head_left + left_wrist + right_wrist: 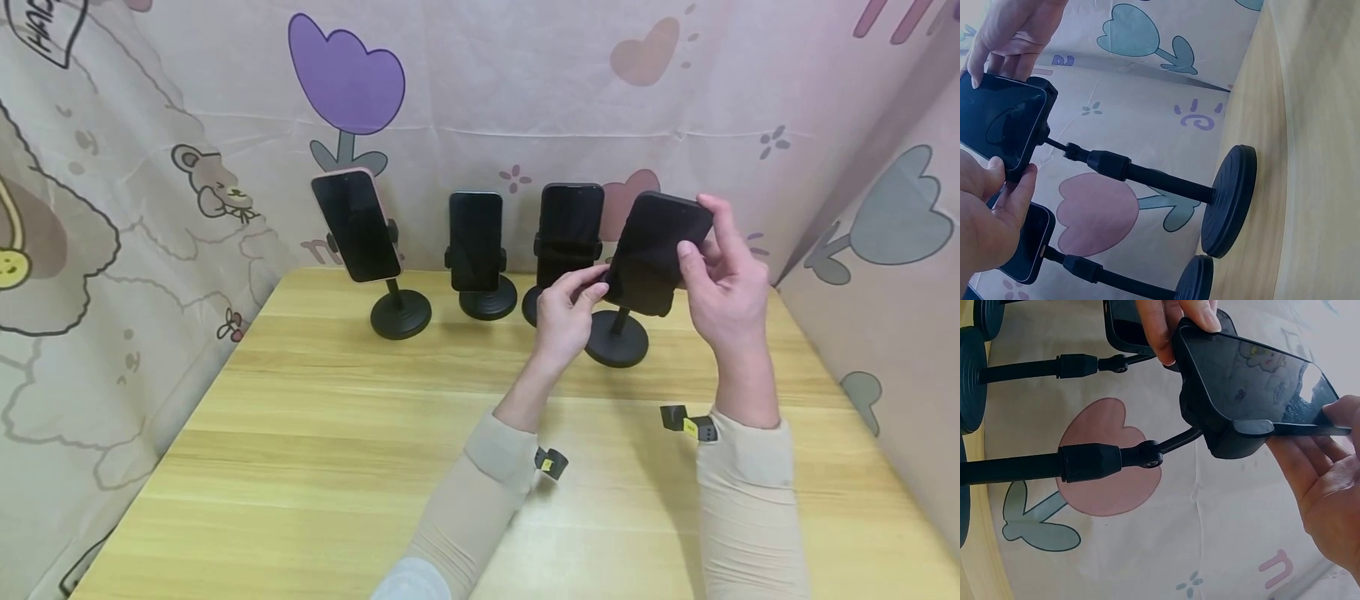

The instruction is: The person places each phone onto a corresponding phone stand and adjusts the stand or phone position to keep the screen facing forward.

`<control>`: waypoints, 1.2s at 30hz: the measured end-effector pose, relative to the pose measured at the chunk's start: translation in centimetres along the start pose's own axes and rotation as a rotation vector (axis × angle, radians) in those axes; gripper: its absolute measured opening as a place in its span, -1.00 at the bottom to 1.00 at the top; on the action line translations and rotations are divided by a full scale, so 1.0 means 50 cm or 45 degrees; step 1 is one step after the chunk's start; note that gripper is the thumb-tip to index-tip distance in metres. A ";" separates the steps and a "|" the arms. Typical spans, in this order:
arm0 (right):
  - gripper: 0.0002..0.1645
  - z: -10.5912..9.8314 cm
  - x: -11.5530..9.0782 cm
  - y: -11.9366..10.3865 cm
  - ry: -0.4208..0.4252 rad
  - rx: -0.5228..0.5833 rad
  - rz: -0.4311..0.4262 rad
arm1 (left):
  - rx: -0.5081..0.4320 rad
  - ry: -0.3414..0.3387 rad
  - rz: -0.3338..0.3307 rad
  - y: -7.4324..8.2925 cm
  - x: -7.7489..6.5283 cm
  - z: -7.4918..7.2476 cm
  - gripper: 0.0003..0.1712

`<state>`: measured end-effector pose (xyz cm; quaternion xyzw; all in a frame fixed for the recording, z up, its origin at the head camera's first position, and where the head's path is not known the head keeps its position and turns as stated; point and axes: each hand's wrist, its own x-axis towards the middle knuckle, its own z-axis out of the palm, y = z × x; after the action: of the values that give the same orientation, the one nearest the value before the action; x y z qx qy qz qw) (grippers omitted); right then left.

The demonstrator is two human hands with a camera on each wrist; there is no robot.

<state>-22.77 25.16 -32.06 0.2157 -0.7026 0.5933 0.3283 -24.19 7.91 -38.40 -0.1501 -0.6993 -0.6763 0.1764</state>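
A black smartphone [654, 254] sits tilted in the clamp [1235, 439] of a black phone stand [617, 343], at the right end of a row. My right hand [729, 287] grips its upper right edge, thumb on the front and fingers behind. At the lower left edge, my left hand [567, 315] pinches the phone's side between thumb and fingers. The left wrist view shows the stand's pole [1166, 182] running from the round base to the phone. In the right wrist view, a clamp arm shows along the phone's near edge, close to the right fingers.
Three more phones on stands line the back of the wooden table [337, 467]: a pink-edged phone [357, 225] at left, a middle phone [476, 242], and a black phone [570, 233] partly behind my left hand. A patterned cloth [465, 83] hangs behind.
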 end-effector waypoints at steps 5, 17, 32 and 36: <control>-0.47 -0.001 -0.001 -0.001 0.005 -0.045 -0.003 | 0.001 -0.001 0.000 0.001 0.001 0.000 -0.69; -0.48 0.004 -0.012 0.016 0.008 -0.070 -0.003 | 0.056 0.005 0.016 -0.004 0.004 -0.003 -0.70; -0.44 0.010 -0.033 0.028 -0.054 -0.250 -0.042 | 0.068 0.015 0.012 -0.008 0.005 -0.008 -0.69; -0.42 0.009 -0.038 0.031 -0.043 -0.313 -0.073 | 0.066 0.010 0.007 -0.006 0.005 -0.010 -0.68</control>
<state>-22.62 24.85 -34.55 0.2039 -0.7689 0.4894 0.3574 -24.55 7.40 -38.54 -0.1447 -0.7156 -0.6579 0.1848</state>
